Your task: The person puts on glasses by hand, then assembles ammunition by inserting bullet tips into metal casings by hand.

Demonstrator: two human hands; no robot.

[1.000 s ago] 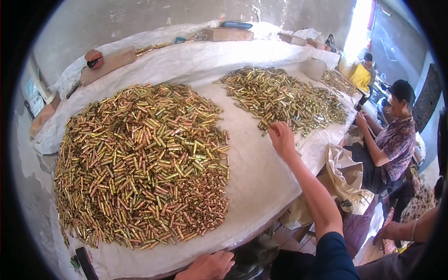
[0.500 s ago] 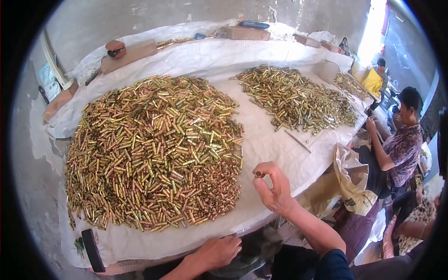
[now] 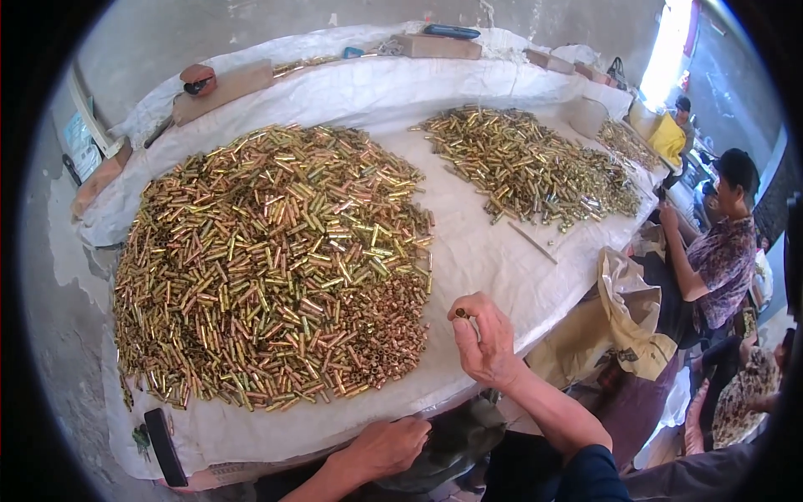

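My right hand point(image 3: 487, 341) is raised over the white sheet, just right of a large pile of gold-coloured metal sleeves point(image 3: 276, 259). Its thumb and forefinger pinch one small metal sleeve point(image 3: 461, 313), whose round end shows. At the near edge, my left hand point(image 3: 389, 448) is closed, with its fingers turned away; what they hold, if anything, is hidden. Shorter ring-like pieces point(image 3: 389, 330) cover the pile's right side nearest my right hand.
A second pile of sleeves point(image 3: 531, 167) lies farther right, near a thin rod point(image 3: 533, 243). A black phone-like object point(image 3: 166, 448) rests at the near left corner. Bricks point(image 3: 439, 47) weigh down the sheet's far edge. An open sack point(image 3: 631, 305) and a seated person point(image 3: 728, 251) are at right.
My right hand has shifted slightly left and turned, tilting the sleeve's end. My left hand has moved a little upward. The view has shifted slightly.
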